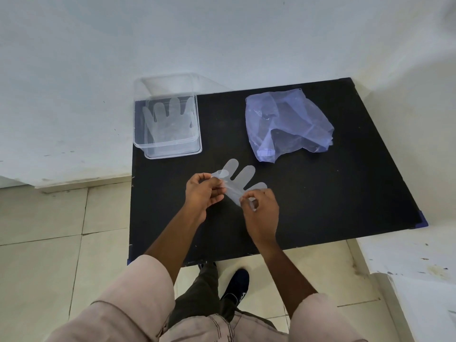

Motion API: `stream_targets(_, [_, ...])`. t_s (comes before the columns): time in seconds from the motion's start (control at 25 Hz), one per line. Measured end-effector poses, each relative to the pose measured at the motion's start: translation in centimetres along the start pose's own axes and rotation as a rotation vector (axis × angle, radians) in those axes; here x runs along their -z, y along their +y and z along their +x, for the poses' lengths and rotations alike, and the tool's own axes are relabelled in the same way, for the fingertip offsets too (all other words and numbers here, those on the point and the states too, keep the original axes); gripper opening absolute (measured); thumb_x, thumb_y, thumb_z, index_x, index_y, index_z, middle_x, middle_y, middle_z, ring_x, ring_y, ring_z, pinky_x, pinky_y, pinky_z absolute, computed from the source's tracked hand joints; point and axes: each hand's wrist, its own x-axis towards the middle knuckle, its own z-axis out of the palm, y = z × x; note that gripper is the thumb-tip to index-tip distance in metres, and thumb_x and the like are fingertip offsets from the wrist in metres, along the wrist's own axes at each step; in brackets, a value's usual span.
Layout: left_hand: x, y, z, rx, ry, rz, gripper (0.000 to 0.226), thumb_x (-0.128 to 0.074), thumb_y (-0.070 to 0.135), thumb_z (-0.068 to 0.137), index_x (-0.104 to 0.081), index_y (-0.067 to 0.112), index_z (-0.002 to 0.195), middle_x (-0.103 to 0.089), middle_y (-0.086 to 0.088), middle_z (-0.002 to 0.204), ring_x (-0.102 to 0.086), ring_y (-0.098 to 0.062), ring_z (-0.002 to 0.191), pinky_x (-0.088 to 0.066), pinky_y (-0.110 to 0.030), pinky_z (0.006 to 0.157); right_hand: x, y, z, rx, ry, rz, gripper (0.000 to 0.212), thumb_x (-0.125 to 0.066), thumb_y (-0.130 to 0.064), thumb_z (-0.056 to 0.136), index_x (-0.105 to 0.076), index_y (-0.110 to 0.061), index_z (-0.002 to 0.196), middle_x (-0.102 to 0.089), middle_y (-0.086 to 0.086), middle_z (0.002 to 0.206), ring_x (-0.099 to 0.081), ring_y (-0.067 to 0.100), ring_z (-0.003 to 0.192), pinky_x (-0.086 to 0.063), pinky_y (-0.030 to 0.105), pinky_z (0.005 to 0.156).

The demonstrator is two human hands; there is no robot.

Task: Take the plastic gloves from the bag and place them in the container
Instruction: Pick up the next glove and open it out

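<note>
Both hands, left and right, pinch a thin, limp, slippery glove at frame centre above the surface; best held at cuff edge, bound for the container upper left.

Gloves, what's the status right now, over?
Left hand and right hand both pinching one glove above the table. Another glove already in the container. Bag lies aside, path clear.
</note>
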Motion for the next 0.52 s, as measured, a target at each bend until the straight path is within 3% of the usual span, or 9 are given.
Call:
stream_targets(0.08, [0.2, 1.4, -0.1, -0.063, 0.002, 0.010, 0.018, -0.068, 0.015, 0.086, -0.060, 0.014, 0.102, -0.070, -0.010, 0.093, -0.068, -0.020, 0.077, -0.059, -0.035, 0.068, 1.3, -1.1, 1.7, 0.058, -0.002, 0.121, 0.019, -0.072, -0.013, 0.084, -0.068, -0.002, 0.099, -0.067, 0.009, 0.106, -0.063, 0.015, 0.094, -0.052, 0.018, 0.086])
stream_targets(0.16, [0.9, 2.9, -0.4, -0.220, 0.008, -0.008, 0.013, -0.068, 0.018, 0.086, -0.059, 0.017, 0.094, -0.064, -0.006, 0.083, -0.061, -0.017, 0.072, -0.055, -0.030, 0.059, 3.3, -2.9, 3.9, 0.105, -0.022, 0.252, 0.009, -0.070, -0.009, 0.084, -0.070, -0.002, 0.090, -0.072, 0.008, 0.101, -0.067, 0.015, 0.084, -0.054, 0.015, 0.076])
stream_targets(0.2, [1.5, 3.5, -0.4, -0.325, 0.034, 0.031, 0.015, -0.068, 0.017, 0.086, -0.058, 0.018, 0.095, -0.062, -0.006, 0.083, -0.059, -0.017, 0.073, -0.053, -0.029, 0.059, 4.3, -4.0, 5.1, 0.086, -0.038, 0.303, 0.006, -0.068, -0.009, 0.085, -0.069, -0.003, 0.085, -0.074, 0.010, 0.096, -0.069, 0.019, 0.078, -0.058, 0.022, 0.071])
stream_targets(0.32, [3.4, 4.0, 0.0, -0.579, 0.070, 0.338, 0.046, -0.078, 0.017, 0.077, -0.051, 0.024, 0.114, -0.059, -0.006, 0.108, -0.059, -0.020, 0.093, -0.054, -0.030, 0.075, 7.7, -7.4, 8.1, -0.023, -0.147, 0.427, 0.011, -0.063, -0.006, 0.086, -0.063, -0.007, 0.075, -0.071, 0.007, 0.075, -0.071, 0.021, 0.068, -0.062, 0.034, 0.061])
stream_targets(0.44, [4.0, 3.9, 0.1, -0.644, -0.119, 0.599, 0.082, -0.088, 0.026, 0.066, -0.039, 0.030, 0.132, -0.044, -0.001, 0.134, -0.051, -0.018, 0.111, -0.051, -0.033, 0.088, 10.0, -9.9, 10.2, -0.116, -0.187, 0.474, 0.012, -0.063, -0.005, 0.085, -0.060, -0.008, 0.074, -0.070, -0.001, 0.067, -0.072, 0.015, 0.066, -0.060, 0.027, 0.056])
stream_targets(0.52, [3.6, 4.0, -0.6, -0.668, -0.255, 0.639, 0.085, -0.087, 0.034, 0.065, -0.039, 0.033, 0.135, -0.042, -0.001, 0.138, -0.050, -0.018, 0.117, -0.050, -0.039, 0.094, 10.7, -11.0, 11.0, -0.113, -0.186, 0.454, 0.013, -0.065, -0.006, 0.083, -0.059, -0.008, 0.072, -0.071, 0.004, 0.073, -0.071, 0.019, 0.074, -0.057, 0.025, 0.055])
